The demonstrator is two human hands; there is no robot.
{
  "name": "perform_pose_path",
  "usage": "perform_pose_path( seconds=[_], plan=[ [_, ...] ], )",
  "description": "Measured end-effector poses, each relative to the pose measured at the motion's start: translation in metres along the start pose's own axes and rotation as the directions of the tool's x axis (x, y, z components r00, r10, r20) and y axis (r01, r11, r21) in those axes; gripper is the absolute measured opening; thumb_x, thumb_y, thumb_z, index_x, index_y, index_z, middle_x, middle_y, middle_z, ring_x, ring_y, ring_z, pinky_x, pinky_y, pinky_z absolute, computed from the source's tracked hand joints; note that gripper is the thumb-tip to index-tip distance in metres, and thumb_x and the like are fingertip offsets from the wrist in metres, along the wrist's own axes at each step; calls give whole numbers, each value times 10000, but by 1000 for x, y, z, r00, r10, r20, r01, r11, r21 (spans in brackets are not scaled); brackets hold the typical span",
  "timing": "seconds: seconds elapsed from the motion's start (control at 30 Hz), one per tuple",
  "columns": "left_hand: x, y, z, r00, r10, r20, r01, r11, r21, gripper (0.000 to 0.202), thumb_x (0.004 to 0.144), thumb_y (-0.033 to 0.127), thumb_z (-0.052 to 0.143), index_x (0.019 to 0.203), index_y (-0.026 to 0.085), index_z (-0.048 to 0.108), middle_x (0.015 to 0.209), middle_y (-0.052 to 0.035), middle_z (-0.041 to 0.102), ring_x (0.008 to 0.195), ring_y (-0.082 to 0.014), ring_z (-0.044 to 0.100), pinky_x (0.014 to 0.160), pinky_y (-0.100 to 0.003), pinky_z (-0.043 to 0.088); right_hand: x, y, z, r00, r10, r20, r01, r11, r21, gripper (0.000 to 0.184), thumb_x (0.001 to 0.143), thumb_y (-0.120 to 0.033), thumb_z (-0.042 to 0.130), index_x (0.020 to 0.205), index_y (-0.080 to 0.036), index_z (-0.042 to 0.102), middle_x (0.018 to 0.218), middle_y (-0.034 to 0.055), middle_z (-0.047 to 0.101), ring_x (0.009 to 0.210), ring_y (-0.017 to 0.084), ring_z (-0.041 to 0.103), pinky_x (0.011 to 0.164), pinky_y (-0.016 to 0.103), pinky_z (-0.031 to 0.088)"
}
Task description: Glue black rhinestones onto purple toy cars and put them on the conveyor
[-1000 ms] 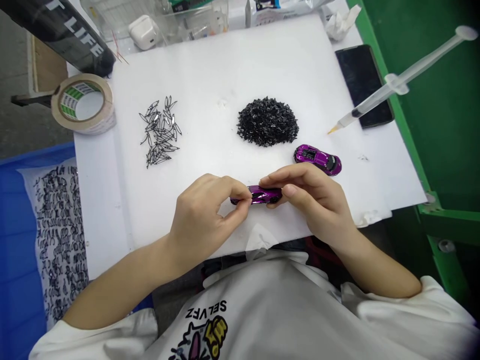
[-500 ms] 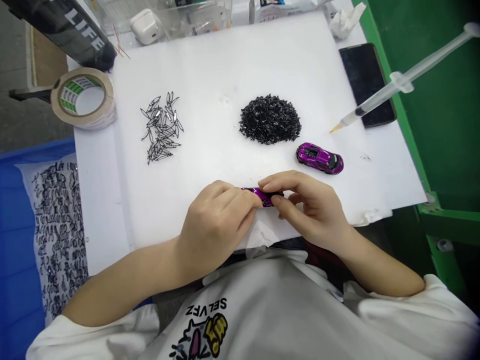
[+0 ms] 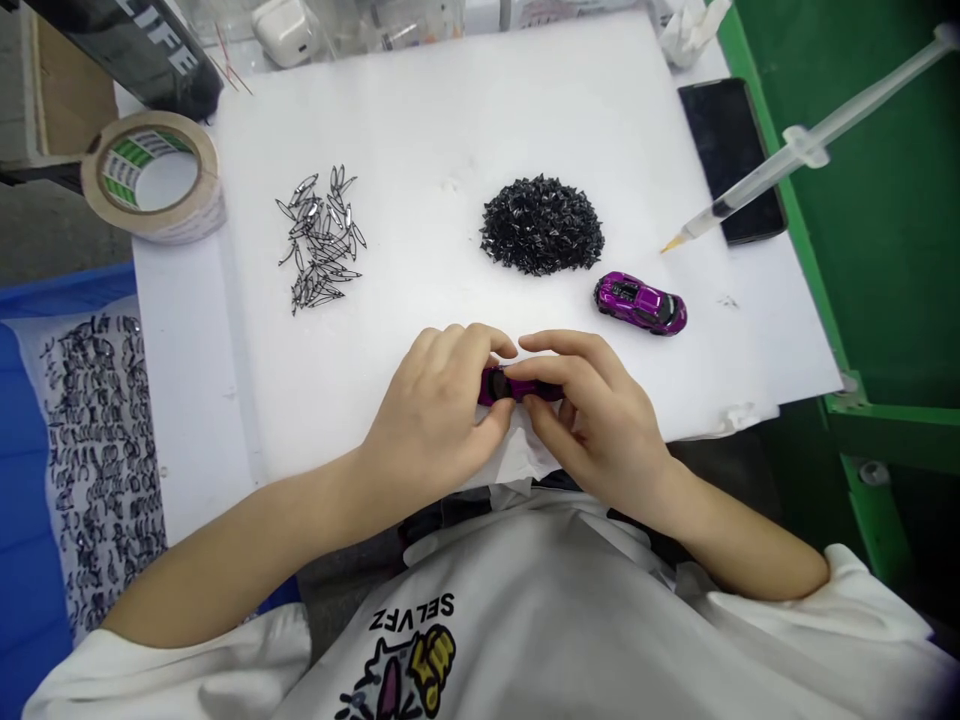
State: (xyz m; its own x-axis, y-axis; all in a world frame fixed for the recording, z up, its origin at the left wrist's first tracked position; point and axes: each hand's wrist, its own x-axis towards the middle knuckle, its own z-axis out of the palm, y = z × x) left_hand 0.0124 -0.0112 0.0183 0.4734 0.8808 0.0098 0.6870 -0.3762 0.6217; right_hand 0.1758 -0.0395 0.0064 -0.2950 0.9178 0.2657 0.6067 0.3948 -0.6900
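Observation:
Between my two hands, near the front of the white foam sheet (image 3: 405,240), is a purple toy car (image 3: 493,386). My left hand (image 3: 435,410) grips its left end, the thumb along the near side and the fingers curled over the far side. My right hand (image 3: 600,425) pinches the other end between thumb and fingers, covering much of it. A second purple toy car (image 3: 640,303) sits beyond my right hand, untouched. Behind the hands lies a heap of small black pieces (image 3: 541,226). Thin clear pieces with black outlines (image 3: 321,242) are scattered to the left.
A syringe (image 3: 757,175) with a yellow tip lies across a black phone (image 3: 731,150) at the right. Tape (image 3: 210,190) and a dark bottle (image 3: 165,70) stand at the left. Below the left edge, a blue crate (image 3: 22,420) holds a sheet of black-outlined parts (image 3: 105,440).
The held car has shifted slightly left and shows a dark window between the hands. My left fingers have lifted and spread more, and my right fingers have moved along the car.

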Motion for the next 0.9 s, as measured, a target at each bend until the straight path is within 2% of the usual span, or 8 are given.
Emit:
perform_pose_path(
  seconds=[0.17, 0.3, 0.43, 0.53, 0.67, 0.8, 0.9],
  plan=[
    [1, -2, 0, 1000, 6, 14, -5, 1000, -25, 266, 749, 142, 554, 995, 181, 460, 920, -6, 564, 867, -179, 501, 783, -333, 420, 2, -2, 1, 1000, -23, 11, 23, 998, -57, 266, 810, -57, 465, 1028, -193, 535, 1146, 107, 514, 910, 152, 607, 658, 260, 539],
    [-1, -7, -5, 996, 28, 79, -21, 996, -83, 356, 743, 178, 578, 1072, 180, 442, 994, -23, 552, 940, -194, 499, 821, -347, 424, -1, 5, -7, 996, 3, 84, -7, 999, 44, 305, 792, -63, 485, 1043, -231, 534, 1186, 86, 493, 964, 168, 577, 601, 256, 532],
    [-2, -8, -7, 994, 41, 98, -34, 997, -68, 406, 738, 156, 546, 1124, 177, 420, 1007, -44, 542, 958, -210, 498, 839, -375, 421, -5, 8, -11, 999, 32, 13, -33, 994, 101, 266, 800, -111, 513, 1026, -246, 553, 1198, 72, 487, 931, 163, 570, 563, 255, 522],
    [-2, -6, -6, 995, 24, 96, -17, 998, -65, 399, 739, 136, 523, 1124, 175, 423, 975, -37, 548, 938, -203, 501, 837, -371, 421, -5, 8, -9, 1000, 29, 6, -29, 1000, 11, 253, 794, -162, 545, 1039, -227, 544, 1172, 94, 518, 979, 204, 555, 653, 325, 528],
    [0, -5, -3, 998, -21, 61, 24, 998, -57, 388, 719, 127, 523, 1094, 179, 440, 906, -20, 554, 899, -195, 509, 812, -358, 423, -2, 9, -10, 999, 11, 30, -9, 998, -68, 315, 786, -133, 528, 1094, -196, 505, 1081, 90, 583, 989, 209, 541, 822, 384, 488],
    [4, -8, -1, 998, -29, 54, 31, 999, -33, 361, 720, 145, 515, 1072, 181, 450, 873, -19, 562, 880, -199, 522, 795, -364, 434, 1, 10, -13, 991, -72, 113, 85, 990, -115, 359, 790, -121, 509, 1148, -115, 477, 1039, 112, 598, 958, 208, 535, 842, 375, 472],
    [6, -12, -6, 996, -23, 81, 26, 999, -33, 369, 741, 248, 545, 1092, 191, 442, 938, -39, 577, 904, -216, 538, 805, -387, 451, 2, 7, -20, 983, -103, 150, 134, 967, -217, 306, 811, -121, 471, 1108, -61, 510, 984, 128, 608, 909, 219, 527, 815, 379, 470]
  ],
)
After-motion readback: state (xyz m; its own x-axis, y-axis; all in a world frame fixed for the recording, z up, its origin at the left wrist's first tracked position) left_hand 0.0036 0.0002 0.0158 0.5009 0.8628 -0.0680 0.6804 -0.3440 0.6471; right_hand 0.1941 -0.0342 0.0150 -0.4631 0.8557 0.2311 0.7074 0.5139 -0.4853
